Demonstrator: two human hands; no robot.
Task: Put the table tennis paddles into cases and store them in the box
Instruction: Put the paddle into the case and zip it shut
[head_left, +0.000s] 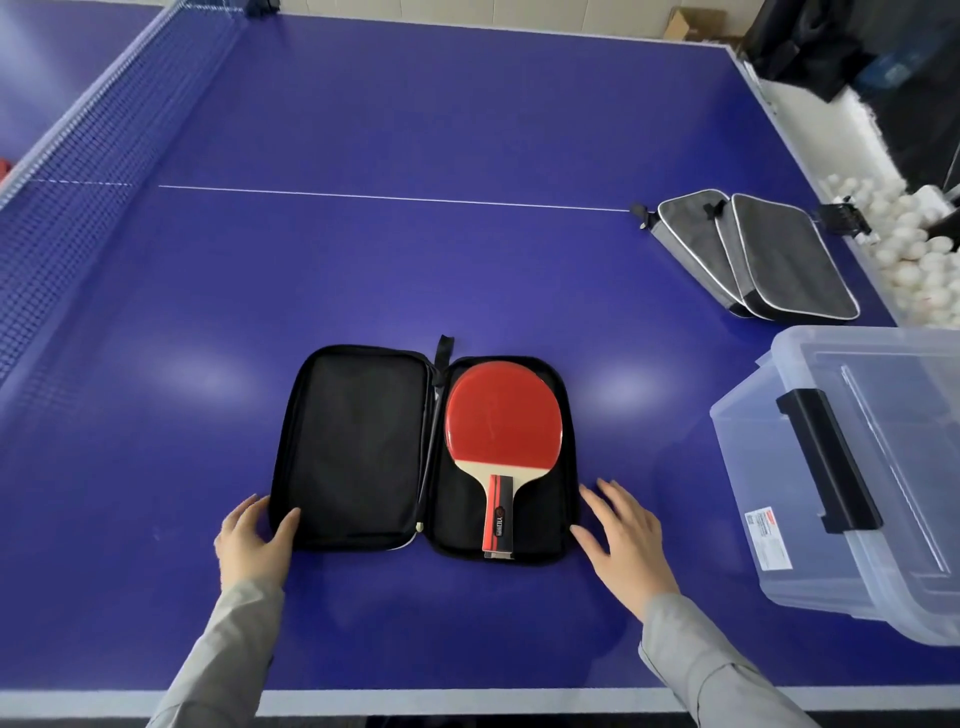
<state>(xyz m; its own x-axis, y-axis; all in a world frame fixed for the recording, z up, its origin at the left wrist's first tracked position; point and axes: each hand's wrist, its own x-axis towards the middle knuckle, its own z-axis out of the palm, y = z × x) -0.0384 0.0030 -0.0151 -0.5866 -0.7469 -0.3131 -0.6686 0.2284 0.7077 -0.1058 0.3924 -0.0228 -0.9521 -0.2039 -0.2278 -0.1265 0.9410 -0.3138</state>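
Observation:
A black paddle case lies unzipped and spread flat on the blue table. A red paddle rests in its right half, handle toward me. My left hand touches the case's near left corner, thumb on the lining and fingers at the outer edge. My right hand lies just right of the case with fingers straight, its fingertips at the case's right edge. A clear plastic box with a black latch stands at the right.
Two closed grey cases overlap at the far right of the table. Many white balls fill a trough beyond the right edge. The net runs along the left. The table's near edge is close to me.

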